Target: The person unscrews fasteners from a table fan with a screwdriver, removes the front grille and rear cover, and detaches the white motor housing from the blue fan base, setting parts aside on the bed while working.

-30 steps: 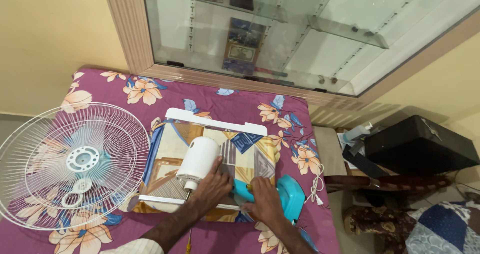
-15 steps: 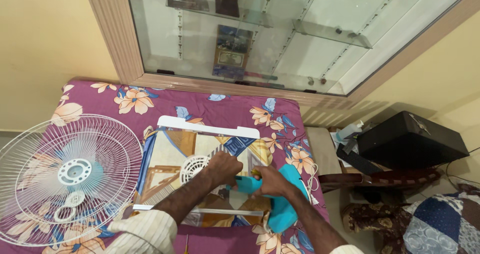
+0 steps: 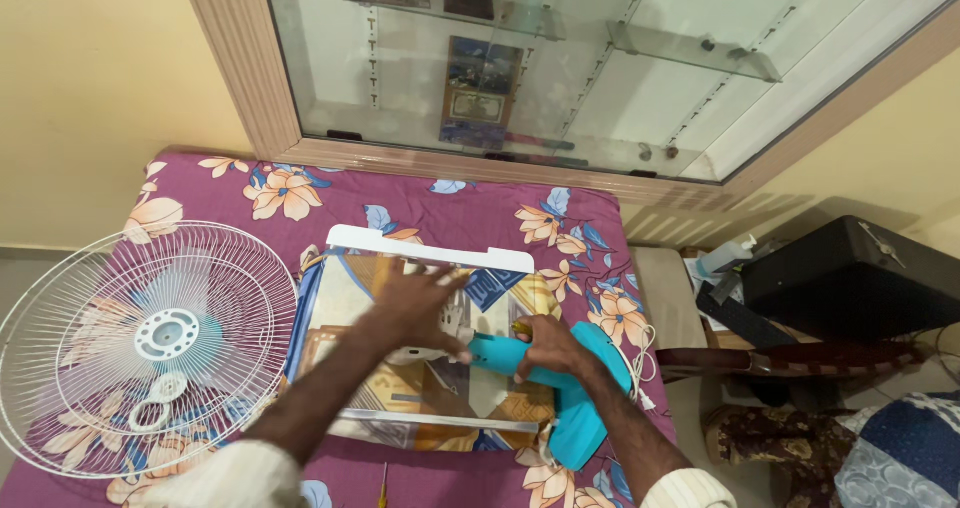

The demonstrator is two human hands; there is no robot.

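Left hand (image 3: 415, 303) spread flat over white motor housing (image 3: 440, 346); right hand (image 3: 545, 346) grips turquoise fan stand (image 3: 580, 393). Separating stage; needs steady pull.

Left hand (image 3: 415, 303) blurred, hides white motor; screwdriver (image 3: 382, 486) cut by bottom edge.

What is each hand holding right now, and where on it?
Right hand grips the teal fan stand by its neck. Left hand lies blurred over the white motor housing; grip unclear.

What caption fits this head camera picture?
Left hand covers a white fan motor, right hand grips its turquoise stand, beside a wire fan guard.
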